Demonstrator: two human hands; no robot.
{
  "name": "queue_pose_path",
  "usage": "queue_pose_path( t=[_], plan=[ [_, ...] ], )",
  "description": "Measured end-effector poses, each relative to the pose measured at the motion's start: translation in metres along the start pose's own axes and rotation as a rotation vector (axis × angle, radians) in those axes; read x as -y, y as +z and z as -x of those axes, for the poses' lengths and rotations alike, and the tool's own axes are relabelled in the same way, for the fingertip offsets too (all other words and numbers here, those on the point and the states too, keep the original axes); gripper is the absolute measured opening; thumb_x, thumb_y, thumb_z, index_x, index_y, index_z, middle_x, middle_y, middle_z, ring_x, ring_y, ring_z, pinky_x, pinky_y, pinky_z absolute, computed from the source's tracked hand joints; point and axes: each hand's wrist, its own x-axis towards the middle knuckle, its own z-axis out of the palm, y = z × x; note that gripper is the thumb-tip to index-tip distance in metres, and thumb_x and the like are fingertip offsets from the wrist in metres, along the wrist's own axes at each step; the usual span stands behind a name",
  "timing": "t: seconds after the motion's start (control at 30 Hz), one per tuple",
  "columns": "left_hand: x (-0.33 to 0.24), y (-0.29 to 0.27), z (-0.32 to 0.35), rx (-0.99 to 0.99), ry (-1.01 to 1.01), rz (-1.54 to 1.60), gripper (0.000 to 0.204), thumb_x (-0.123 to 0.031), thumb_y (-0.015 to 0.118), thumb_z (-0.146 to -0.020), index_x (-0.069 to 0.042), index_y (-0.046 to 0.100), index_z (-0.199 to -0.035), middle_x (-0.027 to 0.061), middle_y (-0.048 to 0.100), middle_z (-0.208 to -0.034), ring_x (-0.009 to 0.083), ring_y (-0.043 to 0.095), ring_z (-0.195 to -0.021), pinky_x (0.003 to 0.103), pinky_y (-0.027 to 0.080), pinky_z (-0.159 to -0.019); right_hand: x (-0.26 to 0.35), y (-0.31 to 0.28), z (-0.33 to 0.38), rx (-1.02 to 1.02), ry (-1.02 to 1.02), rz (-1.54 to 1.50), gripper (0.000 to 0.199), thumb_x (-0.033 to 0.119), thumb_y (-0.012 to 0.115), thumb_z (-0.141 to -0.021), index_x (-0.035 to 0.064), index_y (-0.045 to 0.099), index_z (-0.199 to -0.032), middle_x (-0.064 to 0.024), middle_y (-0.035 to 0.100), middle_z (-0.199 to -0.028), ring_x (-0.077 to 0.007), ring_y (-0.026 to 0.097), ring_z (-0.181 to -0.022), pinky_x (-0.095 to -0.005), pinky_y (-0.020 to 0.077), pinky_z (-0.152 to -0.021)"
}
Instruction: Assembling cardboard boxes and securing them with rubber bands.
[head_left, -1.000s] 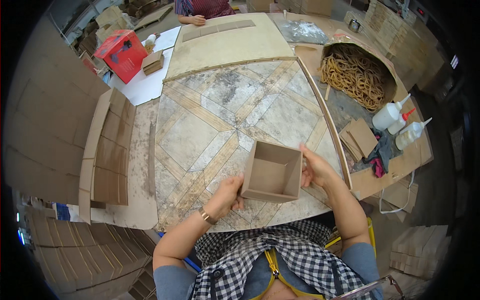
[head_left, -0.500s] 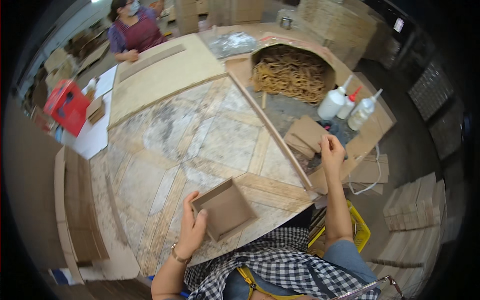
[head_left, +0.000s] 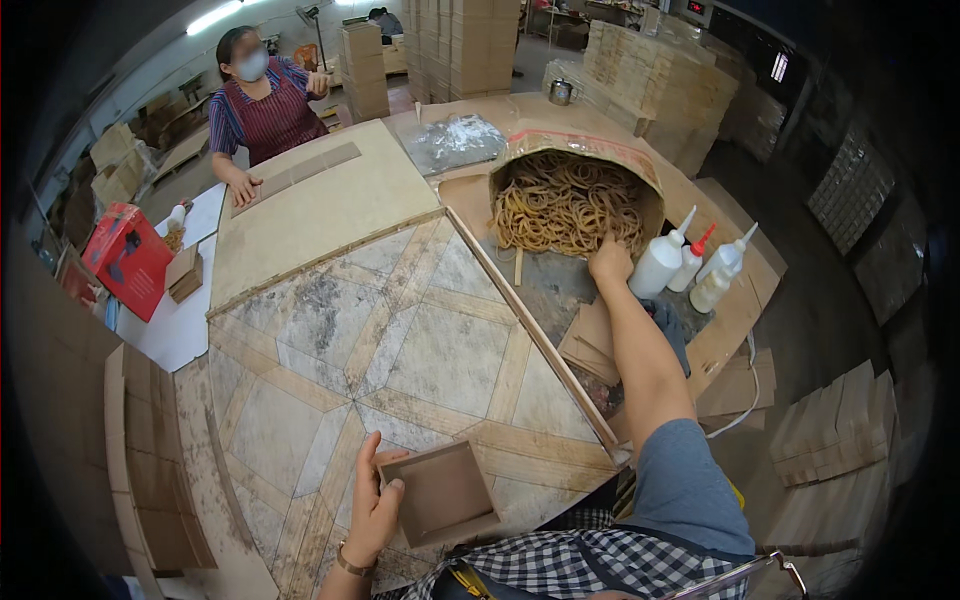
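One small open cardboard box lies on the patterned tabletop, close to the near edge, and I see it from above with its hollow facing up. My left hand holds it by its left wall, thumb hooked over the rim and fingers against the outside. My right hand is stretched far forward and to the right, into a large carton filled with tan rubber bands; its fingers dip among the bands, and I cannot tell whether they are closed on any. Just right of that hand stand three white squeeze bottles. Flat cardboard pieces lie below my right forearm. Along the table's left edge lies a stack of flattened boxes, and a red box sits further back. Across the table, another person rests a hand on a beige board.
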Motion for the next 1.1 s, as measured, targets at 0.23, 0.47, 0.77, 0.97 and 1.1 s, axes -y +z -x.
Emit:
queue_pose_path(
  t=[0.23, 0.47, 0.77, 0.97, 1.1],
  plan=[
    [0.004, -0.001, 0.006, -0.108, 0.048, -0.109, 0.064, -0.018, 0.053, -0.091, -0.001, 0.023, -0.145, 0.0179, 0.048, -0.129, 0.0258, 0.047, -0.119, 0.039, 0.037, -0.101, 0.006, -0.045, 0.016, 0.31, -0.38, -0.084, 0.02, 0.021, 0.068, -0.076, 0.0034, 0.069, -0.085, -0.018, 0.066, -0.088, -0.0341, 0.064, -0.088, -0.0425, 0.0515, -0.076],
    [-0.037, -0.011, 0.009, -0.218, 0.401, -0.593, 0.053, -0.008, 0.058, -0.087, 0.0, 0.041, -0.136, 0.0169, 0.052, -0.126, 0.0261, 0.051, -0.117, 0.036, 0.039, -0.098, 0.037, -0.127, 0.082, 0.43, -0.354, -0.832, 0.013, 0.012, 0.06, -0.082, 0.0015, 0.057, -0.088, -0.0117, 0.062, -0.067, -0.0214, 0.06, -0.059, -0.0318, 0.0463, -0.058],
    [-0.089, -0.002, -0.001, 0.13, 0.099, -0.327, 0.022, -0.005, 0.065, -0.075, -0.002, 0.063, -0.097, 0.0112, 0.061, -0.089, 0.027, 0.059, -0.081, 0.033, 0.046, -0.064, 0.105, -0.284, 0.268, 0.594, -0.951, -1.088, 0.012, 0.001, 0.063, -0.078, 0.0031, 0.057, -0.088, -0.0076, 0.058, -0.061, -0.0186, 0.058, -0.051, -0.0299, 0.0432, -0.049],
    [-0.034, -0.036, 0.088, -0.226, 0.283, -0.986, 0.022, -0.003, 0.062, -0.066, -0.005, 0.062, -0.087, 0.0085, 0.059, -0.084, 0.028, 0.058, -0.08, 0.036, 0.046, -0.064, 0.03, -0.276, 0.288, 0.557, -0.97, -0.695, 0.021, 0.001, 0.065, -0.071, 0.0029, 0.056, -0.089, -0.0067, 0.057, -0.063, -0.0197, 0.059, -0.052, -0.0309, 0.0454, -0.051],
    [-0.022, -0.038, 0.086, -0.116, 0.244, -0.873, 0.044, -0.007, 0.062, -0.064, -0.005, 0.058, -0.108, 0.0192, 0.052, -0.118, 0.0371, 0.052, -0.11, 0.042, 0.045, -0.088, -0.005, -0.259, 0.288, 0.881, -0.616, -0.586, 0.037, 0.004, 0.064, -0.07, -0.0002, 0.055, -0.106, -0.0126, 0.064, -0.081, -0.0243, 0.066, -0.073, -0.0334, 0.0526, -0.066]
  ],
)
